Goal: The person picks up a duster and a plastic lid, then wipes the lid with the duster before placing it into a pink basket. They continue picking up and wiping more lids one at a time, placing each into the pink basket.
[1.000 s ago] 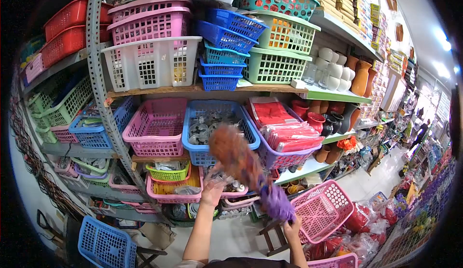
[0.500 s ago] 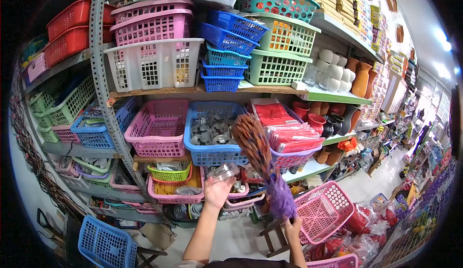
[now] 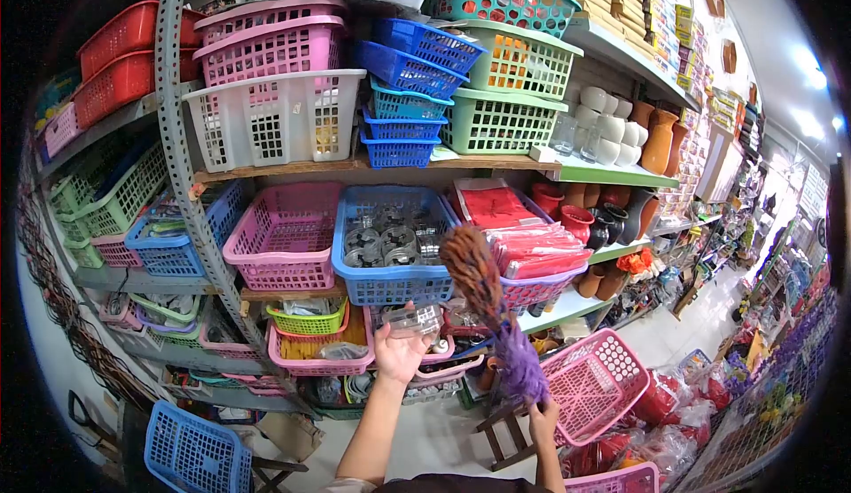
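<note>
The left hand [image 3: 399,353] is raised in front of the shelves, fingers curled round a small clear jar [image 3: 415,320]. The jar is squat and see-through, glass or plastic, I can't tell which, and sits just under the front wall of the blue basket [image 3: 390,285]. Whether it is upright or tipped is hard to make out.

The right hand [image 3: 542,422], lower and to the right, is closed on the bottom of a duster [image 3: 496,324]. The duster is long and shaggy: purple fluff bunched thick just above the fist, then a brown-orange, feathery head that widens to a rounded tip. Its long axis slants from the fist up and to the left, and the head points up at the near right corner of the blue basket, overlapping it from here. The jar is just left of the duster's middle, apart from it.

All the baskets are stiff plastic lattice with squared holes. The blue basket holds more clear jars. A pink basket [image 3: 279,267] sits to its left, and a purple basket [image 3: 532,291] of glossy red packets [image 3: 523,240] to its right. Above is a white basket [image 3: 266,129]. Smooth brown clay pots [image 3: 660,143] stand further right. A perforated metal upright [image 3: 177,138] carries the shelves.
</note>
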The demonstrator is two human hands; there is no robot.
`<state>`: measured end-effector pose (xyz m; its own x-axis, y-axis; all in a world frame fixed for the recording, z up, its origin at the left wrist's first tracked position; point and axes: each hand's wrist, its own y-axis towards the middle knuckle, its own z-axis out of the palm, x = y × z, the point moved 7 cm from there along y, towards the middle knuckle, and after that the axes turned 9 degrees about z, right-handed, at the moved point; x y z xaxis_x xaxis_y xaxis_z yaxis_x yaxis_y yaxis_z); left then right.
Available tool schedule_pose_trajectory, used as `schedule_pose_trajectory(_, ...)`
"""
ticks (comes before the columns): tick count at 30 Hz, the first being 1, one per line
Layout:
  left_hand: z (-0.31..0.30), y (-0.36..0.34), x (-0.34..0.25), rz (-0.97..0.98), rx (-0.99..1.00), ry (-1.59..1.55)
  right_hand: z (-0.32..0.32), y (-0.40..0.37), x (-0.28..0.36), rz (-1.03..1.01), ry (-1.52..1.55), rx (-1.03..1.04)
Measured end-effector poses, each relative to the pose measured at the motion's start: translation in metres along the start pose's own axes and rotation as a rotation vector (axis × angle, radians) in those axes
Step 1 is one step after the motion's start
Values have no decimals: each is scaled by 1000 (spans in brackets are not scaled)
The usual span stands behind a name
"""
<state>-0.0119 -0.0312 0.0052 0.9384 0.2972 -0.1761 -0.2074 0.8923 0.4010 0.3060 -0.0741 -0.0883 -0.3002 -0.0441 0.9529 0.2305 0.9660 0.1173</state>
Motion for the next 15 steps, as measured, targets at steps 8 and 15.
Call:
schedule_pose_trajectory(8, -4, -5, 3, 110, 9, 116, 28, -17, 20, -236, -167, 208)
schedule_pose_trajectory(15, -4, 0, -4, 40, -108, 83, 34, -19, 10, -47, -140, 163)
